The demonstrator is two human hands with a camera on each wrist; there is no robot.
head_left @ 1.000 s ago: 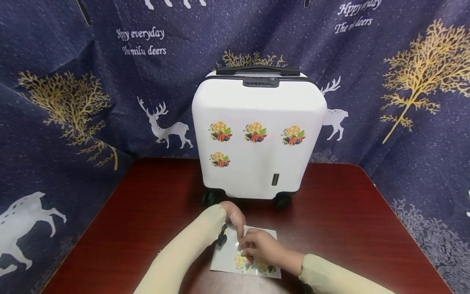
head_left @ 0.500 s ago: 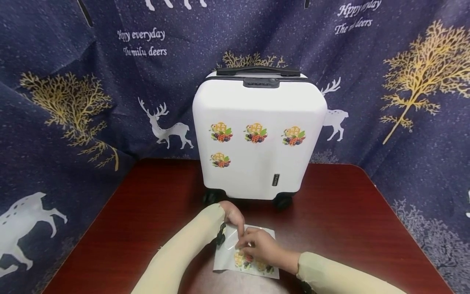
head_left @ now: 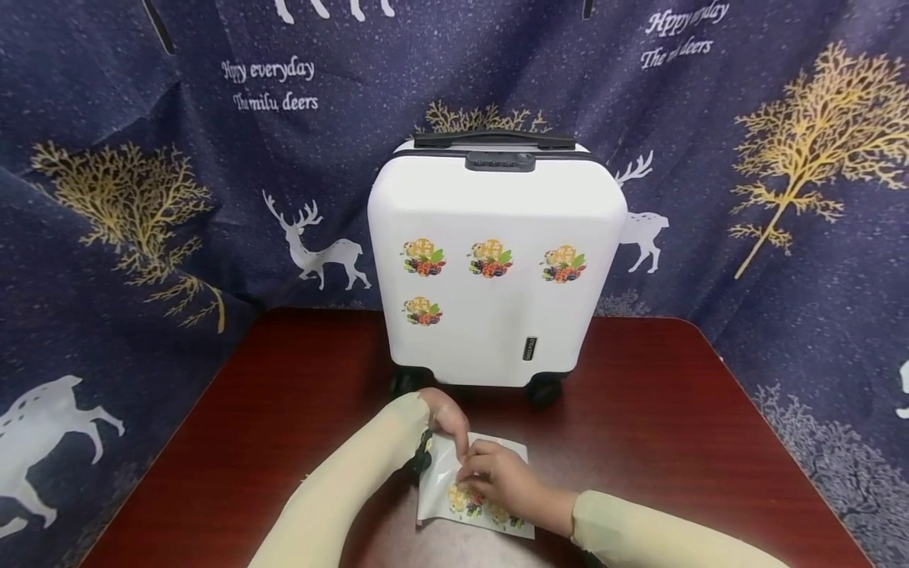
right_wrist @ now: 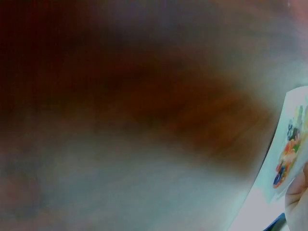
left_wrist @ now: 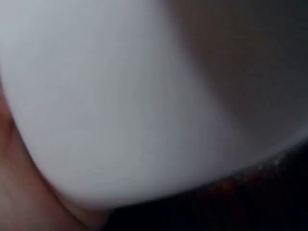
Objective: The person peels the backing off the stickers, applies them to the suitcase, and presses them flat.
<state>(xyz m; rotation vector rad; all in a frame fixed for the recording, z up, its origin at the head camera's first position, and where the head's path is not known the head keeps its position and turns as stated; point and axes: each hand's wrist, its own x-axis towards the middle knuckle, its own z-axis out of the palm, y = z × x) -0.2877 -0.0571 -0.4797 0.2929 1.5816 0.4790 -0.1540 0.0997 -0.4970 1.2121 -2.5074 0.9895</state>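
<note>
A white sticker sheet (head_left: 435,501) with colourful fruit stickers (head_left: 465,500) lies bent over the near part of the table, its lower left corner raised. My left hand (head_left: 448,417) reaches over from the left and grips the sheet, fingers pointing down. My right hand (head_left: 500,473) comes from the right, thumb and forefinger pinched at a sticker, close to the left fingertips. In the left wrist view the blurred white sheet (left_wrist: 110,106) curves beside the left hand (left_wrist: 33,192). A right fingertip (right_wrist: 299,190) overlaps the sheet's printed side in the right wrist view.
A white suitcase (head_left: 490,205) with a black handle stands upright on the dark red table (head_left: 660,426). Three fruit stickers run across its front, with one more below the left one. A blue deer-print curtain (head_left: 284,150) hangs behind.
The sheet has bent more and drawn slightly inward, its lower left corner lifting. Both hands stay close together with almost the same hold. The whole view has shifted a little.
</note>
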